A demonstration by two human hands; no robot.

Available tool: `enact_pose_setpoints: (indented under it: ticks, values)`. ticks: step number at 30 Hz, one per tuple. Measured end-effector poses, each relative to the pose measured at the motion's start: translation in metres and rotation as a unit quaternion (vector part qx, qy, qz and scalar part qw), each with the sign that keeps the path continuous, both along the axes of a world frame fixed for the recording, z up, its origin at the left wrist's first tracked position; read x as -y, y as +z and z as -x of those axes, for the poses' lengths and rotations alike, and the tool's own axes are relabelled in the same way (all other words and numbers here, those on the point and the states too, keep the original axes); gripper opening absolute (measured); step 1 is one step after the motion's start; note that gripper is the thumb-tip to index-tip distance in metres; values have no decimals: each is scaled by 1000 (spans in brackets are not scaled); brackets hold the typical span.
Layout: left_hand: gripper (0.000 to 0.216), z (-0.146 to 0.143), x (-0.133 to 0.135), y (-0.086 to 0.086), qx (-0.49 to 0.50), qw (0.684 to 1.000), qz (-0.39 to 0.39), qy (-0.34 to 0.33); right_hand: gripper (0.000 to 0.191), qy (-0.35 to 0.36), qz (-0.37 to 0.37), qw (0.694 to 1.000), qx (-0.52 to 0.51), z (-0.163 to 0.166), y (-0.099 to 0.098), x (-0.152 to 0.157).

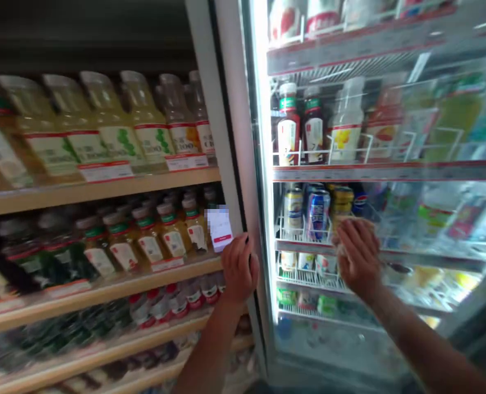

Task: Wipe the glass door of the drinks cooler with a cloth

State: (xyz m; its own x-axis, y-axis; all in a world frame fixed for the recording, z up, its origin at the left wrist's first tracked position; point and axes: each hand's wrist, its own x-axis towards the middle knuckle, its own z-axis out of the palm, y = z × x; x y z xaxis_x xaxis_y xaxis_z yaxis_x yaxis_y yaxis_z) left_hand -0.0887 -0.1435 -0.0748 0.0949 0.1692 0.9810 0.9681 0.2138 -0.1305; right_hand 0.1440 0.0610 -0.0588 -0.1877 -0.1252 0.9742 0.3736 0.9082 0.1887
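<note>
My left hand (239,268) is at the upright frame (236,109) between the wooden shelves and the refrigerated cabinet, its fingers bent against the edge. Just above it, a white card with a red bar (221,232) stands by the shelf end; part of it is blurred out. My right hand (358,254) is raised in front of the glass door (316,350) of the lit cabinet. Its fingers press on a beige cloth (368,221), mostly hidden beneath them. Behind the glass, near that hand, are a blue can (318,213) and yellow cans (343,201).
Wooden shelves (144,183) on the left carry rows of juice bottles (152,126) with price strips along their edges. Inside the cabinet, wire-fronted shelves hold bottles (288,128), cans and small packs (287,295). Reflections blur the right side of the glass.
</note>
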Motion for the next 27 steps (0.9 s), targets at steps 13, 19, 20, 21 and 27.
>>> enact_pose_setpoints:
  ticks: [13, 19, 20, 21, 27]
  values:
    - [66, -31, -97, 5, -91, 994, 53, -30, 70, -77, 75, 988, -110, -62, 20, -45]
    - [70, -28, -97, 1, -84, 995, 54, -20, 69, -61, 72, 996, -8, -44, -6, -27]
    - [71, -27, -97, 0, -84, 995, 55, -17, 70, -59, 58, 996, 31, -41, -9, -24]
    - [72, -27, -97, -1, -84, 995, 57, -13, 71, -58, 49, 996, 52, -41, -8, -23]
    - [76, -26, -98, 0, -88, 995, 55, 4, 74, -42, 67, 995, -55, -58, 24, -40]
